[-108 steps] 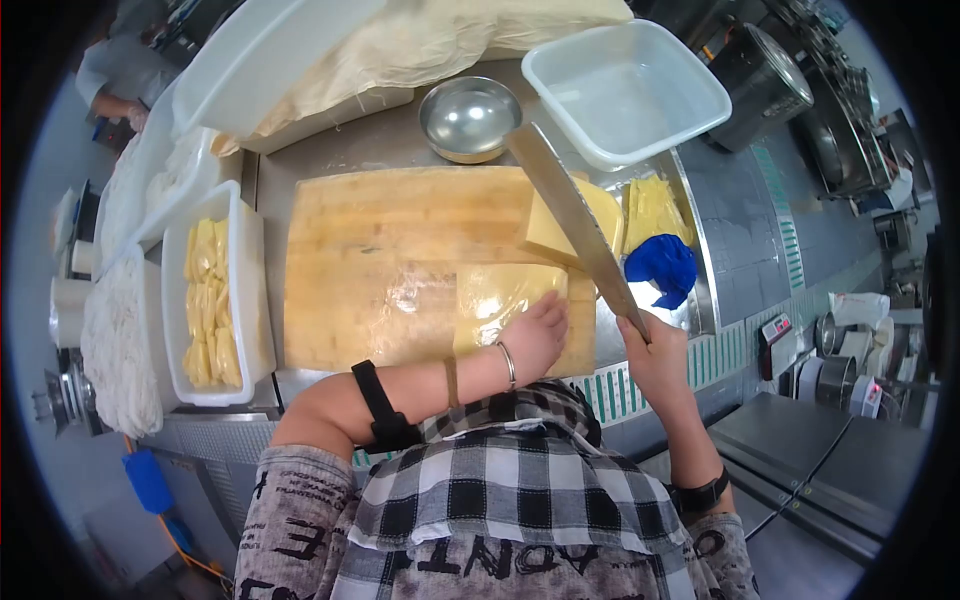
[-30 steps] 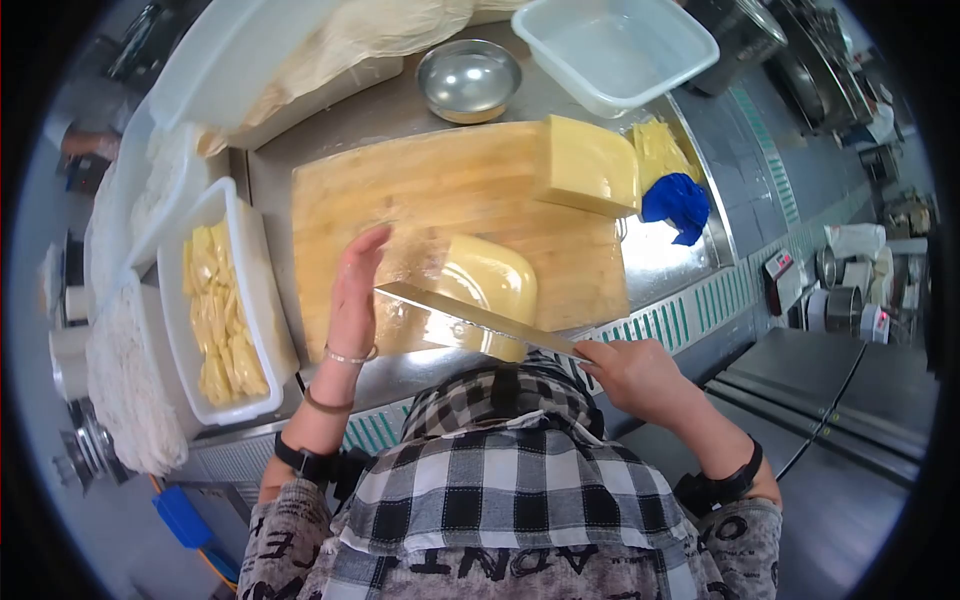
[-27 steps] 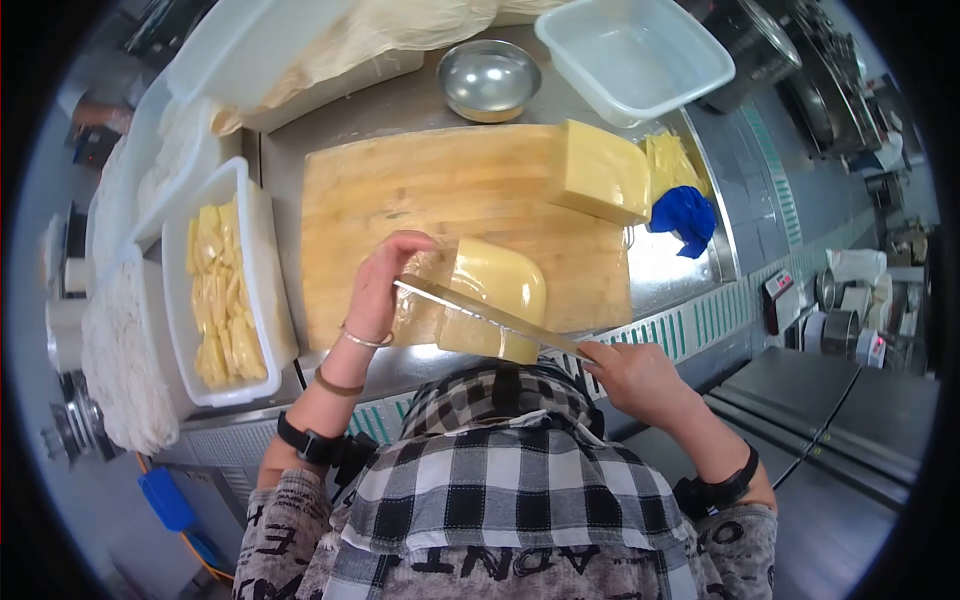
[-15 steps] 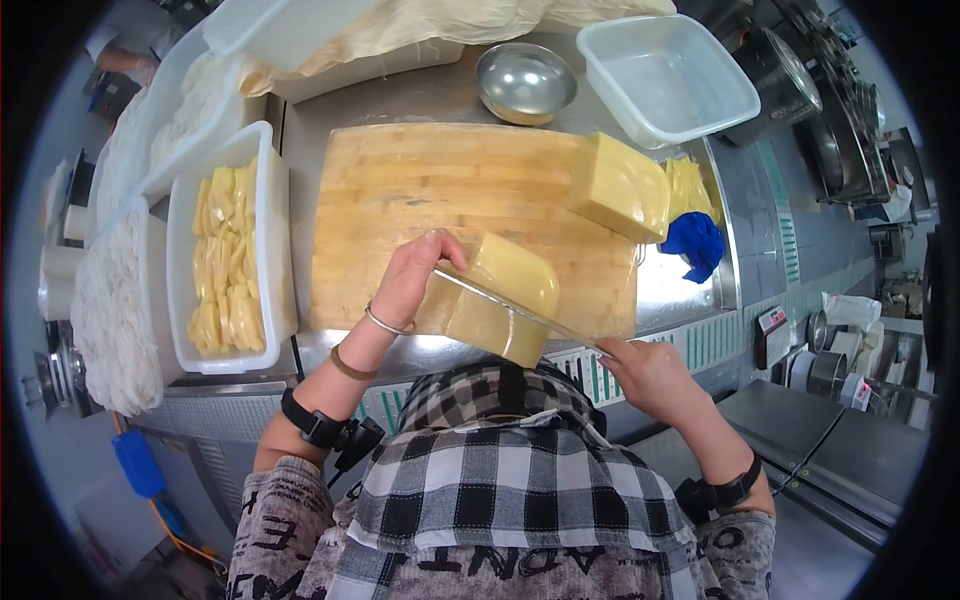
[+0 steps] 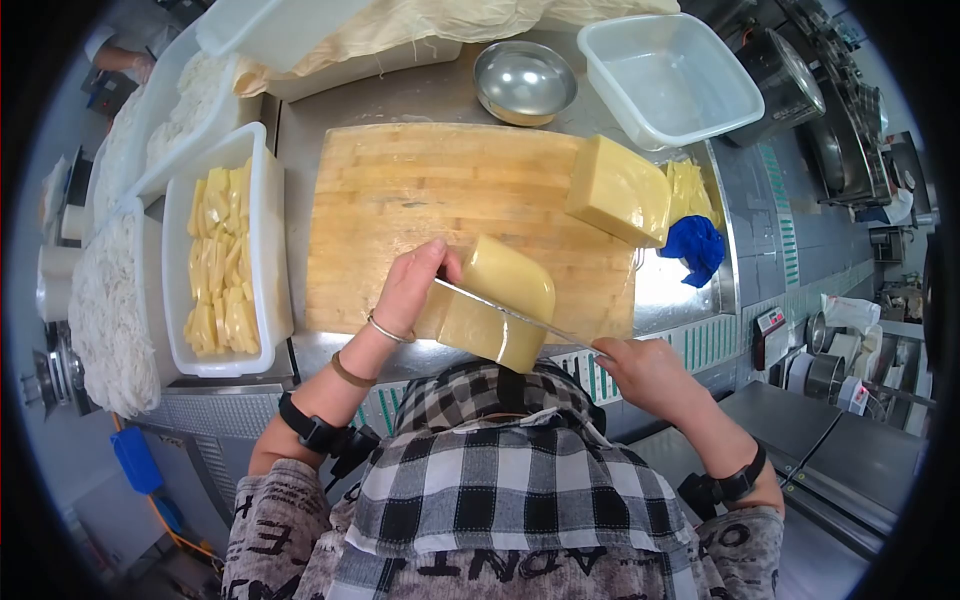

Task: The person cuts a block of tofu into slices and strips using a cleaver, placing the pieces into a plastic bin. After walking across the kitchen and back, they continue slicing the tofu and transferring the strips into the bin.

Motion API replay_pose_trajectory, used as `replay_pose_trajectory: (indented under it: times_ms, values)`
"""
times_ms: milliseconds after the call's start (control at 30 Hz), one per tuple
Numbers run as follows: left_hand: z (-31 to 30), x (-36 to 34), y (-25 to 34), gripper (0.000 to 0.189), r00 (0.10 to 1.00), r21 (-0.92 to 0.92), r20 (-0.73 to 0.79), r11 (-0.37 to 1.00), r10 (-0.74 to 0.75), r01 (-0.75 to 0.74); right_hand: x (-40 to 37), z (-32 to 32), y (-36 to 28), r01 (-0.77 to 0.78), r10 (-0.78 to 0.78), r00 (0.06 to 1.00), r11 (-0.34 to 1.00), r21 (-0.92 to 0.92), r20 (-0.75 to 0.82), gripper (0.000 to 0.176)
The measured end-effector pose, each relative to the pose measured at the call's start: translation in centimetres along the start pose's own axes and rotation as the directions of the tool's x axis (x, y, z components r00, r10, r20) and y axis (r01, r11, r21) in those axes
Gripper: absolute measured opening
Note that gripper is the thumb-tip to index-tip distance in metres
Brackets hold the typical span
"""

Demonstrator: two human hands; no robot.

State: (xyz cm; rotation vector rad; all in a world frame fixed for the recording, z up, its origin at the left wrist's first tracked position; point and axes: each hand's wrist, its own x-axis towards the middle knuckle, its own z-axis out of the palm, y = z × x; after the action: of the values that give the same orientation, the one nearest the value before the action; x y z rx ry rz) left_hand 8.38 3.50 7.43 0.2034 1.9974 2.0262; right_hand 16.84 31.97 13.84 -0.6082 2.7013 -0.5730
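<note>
A long thin knife (image 5: 492, 303) lies across a pale yellow, glossy jelly-like block (image 5: 517, 277), its blade edge-on to me. My right hand (image 5: 650, 378) is closed round the handle, beyond the block's near right side. My left hand (image 5: 410, 285) is closed at the blade's far end, beside the block's left side; its fingertips are partly hidden. The block rests at the near edge of a wooden cutting board (image 5: 430, 190). A second yellow block (image 5: 618, 192) sits at the board's right side.
Left of the board, a white tub (image 5: 268, 250) holds yellow strips beside white noodle-like strands (image 5: 115, 300). Behind stand a steel bowl (image 5: 525, 80) and a clear plastic tub (image 5: 670, 85). A blue cloth or bag (image 5: 693, 250) lies right. Another person's hand (image 5: 140, 66) shows far left.
The knife has shifted slightly left and lies at a flatter angle across the block. Both my hands have moved a little with it.
</note>
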Motion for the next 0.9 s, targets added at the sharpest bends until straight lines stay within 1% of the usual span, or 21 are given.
replay_pose_trajectory:
  times_ms: [100,167,300,400,467,600,667,700,767,833,900]
  values:
    - [0.2,0.1,-0.8,0.041,0.998,-0.055,-0.022,0.997,-0.057,0.055,0.6,0.4,0.5,-0.011,0.011,0.999,1.000,-0.008,0.048,0.013]
    - [0.0,0.4,-1.6,0.038,0.998,-0.027,-0.048,0.999,-0.047,0.046,1.2,1.0,0.8,-0.014,0.014,0.998,1.000,-0.009,0.068,0.013]
    - [-0.6,1.4,-3.7,0.034,0.999,-0.036,-0.040,0.999,-0.012,0.011,2.2,2.7,2.0,0.018,-0.014,0.996,0.999,-0.050,0.086,0.015]
    - [-0.8,1.8,-5.1,0.031,1.000,-0.092,-0.013,0.996,-0.015,0.013,2.7,3.6,2.8,0.044,-0.037,0.996,0.996,-0.080,0.087,0.016]
    - [-0.8,1.8,-5.7,0.030,0.999,-0.049,-0.032,0.999,-0.015,0.014,2.9,4.4,3.2,0.051,-0.043,0.995,0.994,-0.098,0.091,0.016]
    - [-0.9,1.8,-7.7,0.030,0.995,-0.059,-0.053,0.995,-0.085,0.082,3.5,7.0,4.7,0.056,-0.047,0.995,0.993,-0.106,0.083,0.015]
    - [-1.0,1.9,-9.0,0.031,0.999,0.030,-0.032,0.999,0.019,-0.018,3.9,8.4,5.6,0.067,-0.060,0.995,0.993,-0.102,0.076,0.015]
    - [-0.9,2.0,-9.3,0.031,0.999,0.030,-0.038,0.999,0.017,-0.016,4.1,8.7,5.6,0.040,-0.034,0.996,0.996,-0.080,0.087,0.015]
    - [-1.0,2.4,-9.8,0.025,0.996,-0.045,-0.063,0.997,-0.066,0.063,4.6,9.1,5.9,0.017,-0.012,0.995,0.998,-0.056,0.096,0.016]
    - [-1.3,2.9,-10.0,0.024,0.997,-0.022,-0.054,0.998,-0.063,0.062,5.1,8.5,5.8,-0.082,0.089,0.976,0.996,-0.044,0.200,0.017]
    - [-1.5,3.1,-10.4,0.023,0.998,0.005,-0.051,0.999,-0.047,0.047,5.3,7.5,5.0,-0.081,0.085,0.975,0.996,-0.030,0.204,0.018]
